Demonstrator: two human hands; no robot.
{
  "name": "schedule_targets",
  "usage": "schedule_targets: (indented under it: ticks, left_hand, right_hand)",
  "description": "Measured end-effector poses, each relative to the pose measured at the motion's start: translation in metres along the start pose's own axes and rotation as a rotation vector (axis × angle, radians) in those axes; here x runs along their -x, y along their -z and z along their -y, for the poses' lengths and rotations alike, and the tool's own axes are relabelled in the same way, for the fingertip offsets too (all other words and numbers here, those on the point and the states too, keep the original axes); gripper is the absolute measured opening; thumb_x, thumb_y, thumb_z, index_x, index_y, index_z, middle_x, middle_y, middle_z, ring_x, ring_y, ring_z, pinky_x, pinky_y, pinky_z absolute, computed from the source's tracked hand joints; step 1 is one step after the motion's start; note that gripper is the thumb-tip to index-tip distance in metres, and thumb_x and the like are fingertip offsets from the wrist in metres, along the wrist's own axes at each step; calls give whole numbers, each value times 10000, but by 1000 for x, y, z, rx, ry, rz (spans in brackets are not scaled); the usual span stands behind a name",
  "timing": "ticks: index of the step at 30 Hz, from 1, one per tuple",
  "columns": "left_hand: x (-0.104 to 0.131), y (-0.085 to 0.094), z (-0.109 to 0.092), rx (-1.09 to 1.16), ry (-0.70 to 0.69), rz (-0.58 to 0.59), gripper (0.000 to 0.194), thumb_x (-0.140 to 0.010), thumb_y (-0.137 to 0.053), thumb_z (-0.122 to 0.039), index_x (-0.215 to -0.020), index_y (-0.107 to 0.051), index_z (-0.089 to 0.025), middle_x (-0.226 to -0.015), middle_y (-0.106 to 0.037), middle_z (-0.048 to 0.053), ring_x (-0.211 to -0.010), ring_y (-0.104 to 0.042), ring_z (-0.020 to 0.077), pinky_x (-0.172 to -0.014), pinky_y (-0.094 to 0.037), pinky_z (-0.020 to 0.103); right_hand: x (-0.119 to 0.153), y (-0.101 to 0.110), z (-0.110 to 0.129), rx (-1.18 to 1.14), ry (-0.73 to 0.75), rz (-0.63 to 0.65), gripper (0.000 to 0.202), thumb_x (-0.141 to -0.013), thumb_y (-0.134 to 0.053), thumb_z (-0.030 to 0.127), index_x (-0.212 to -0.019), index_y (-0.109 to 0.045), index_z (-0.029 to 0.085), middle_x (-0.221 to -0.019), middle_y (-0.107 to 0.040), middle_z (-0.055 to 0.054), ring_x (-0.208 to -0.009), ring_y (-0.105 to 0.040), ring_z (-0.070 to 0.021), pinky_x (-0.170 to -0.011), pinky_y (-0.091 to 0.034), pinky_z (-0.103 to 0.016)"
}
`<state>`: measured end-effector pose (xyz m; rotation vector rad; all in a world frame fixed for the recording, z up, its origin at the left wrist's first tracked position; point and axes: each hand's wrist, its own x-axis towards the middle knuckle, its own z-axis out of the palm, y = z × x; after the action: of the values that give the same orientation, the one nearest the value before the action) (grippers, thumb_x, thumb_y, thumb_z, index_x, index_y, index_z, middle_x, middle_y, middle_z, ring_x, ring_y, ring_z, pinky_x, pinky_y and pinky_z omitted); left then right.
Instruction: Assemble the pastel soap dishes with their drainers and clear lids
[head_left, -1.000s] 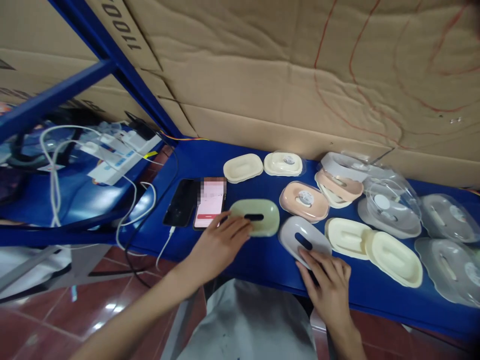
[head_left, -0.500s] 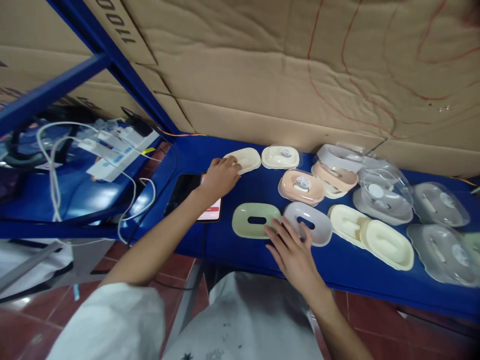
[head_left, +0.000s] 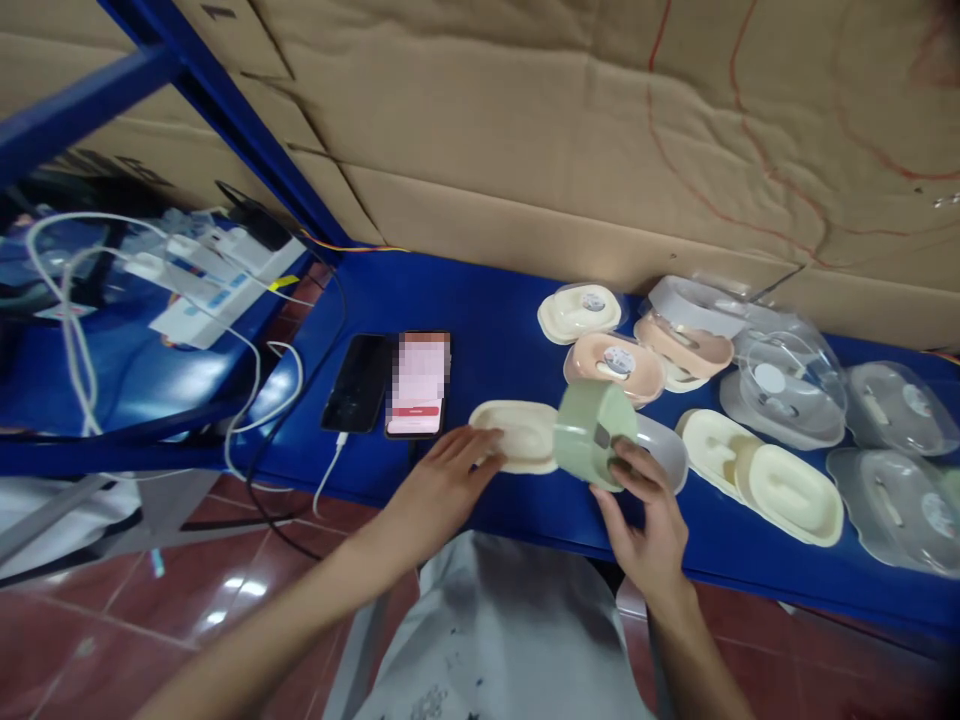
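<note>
My left hand [head_left: 459,468] grips the left end of a cream oval plastic tray [head_left: 525,436], fingers over its rim; the tray lies at or just above the blue tabletop in front of me. In my right hand [head_left: 651,510] is a green oval plastic shell [head_left: 589,435] with a slot, tipped up on its side, thumb below and fingers at the slot. The shell covers the tray's right end from view. Behind it, a lilac oval shell [head_left: 667,455] is partly hidden. A peach oval dish [head_left: 616,368] under a clear cover stands just beyond.
Two phones [head_left: 418,385] lie to the left, one lit, one dark [head_left: 358,383]. A white power strip [head_left: 217,290] with cables is farther left. Cream trays [head_left: 787,490] and clear-covered grey dishes [head_left: 892,510] fill the right. Cardboard [head_left: 487,140] walls the back.
My left hand has brought the cream tray from the back toward me. My right hand has picked the green shell up off the table and tilted it.
</note>
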<state>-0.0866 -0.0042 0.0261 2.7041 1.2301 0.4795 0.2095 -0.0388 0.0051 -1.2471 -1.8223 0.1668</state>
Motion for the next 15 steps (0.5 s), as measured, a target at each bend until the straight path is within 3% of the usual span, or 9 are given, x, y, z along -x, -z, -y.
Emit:
schedule_targets:
  ticks: [3, 6, 8, 11, 15]
  left_hand:
    - [26, -11, -13, 42, 27, -170, 425, -1039, -643, -172, -1445, -577, -277, -1495, -580, 156, -1319, -644, 310, -966, -654, 458]
    - [36, -17, -18, 19, 30, -275, 641, -992, -720, -123, -1536, -490, -372, -1514, -557, 131, -1392, -599, 322, -1062, -616, 532]
    - [33, -15, -18, -3, 15, -256, 695, -977, -719, -73, -1560, -484, -370, -1570, -540, 132, -1470, -547, 330, -1174, -539, 585]
    - [21, -9, -18, -13, 3, -153, 564, -1022, -687, -128, -1545, -525, -263, -1587, -574, 153, -1520, -517, 329, -1254, -465, 598]
    - [12, -9, -15, 25, -44, -110, 360, -1063, -625, -146, -1420, -622, -184, -1481, -686, 128, -1479, -578, 304, -1234, -507, 549]
  right_hand:
    - [-10, -1, 11, 86, 103, 176, 348, -999, -712, 158, -1333, -640, 222, -1356, -739, -102, -1366, -658, -266, -1185, -527, -516]
    - [-16, -1, 25, 134, 184, 294, 323, -1021, -679, 153, -1339, -650, 203, -1291, -773, -72, -1355, -660, -232, -1236, -470, -482]
    - [-17, 0, 31, 138, 215, 348, 302, -1038, -648, 163, -1336, -663, 207, -1278, -780, -63, -1352, -660, -224, -1245, -460, -470]
    - [-16, -1, 32, 152, 235, 412, 317, -1063, -593, 180, -1368, -670, 219, -1294, -773, -60, -1362, -649, -223, -1256, -456, -469]
    - [-11, -10, 25, 215, 230, 498, 388, -1081, -555, 186, -1458, -639, 226, -1369, -745, -66, -1398, -622, -222, -1282, -427, -485]
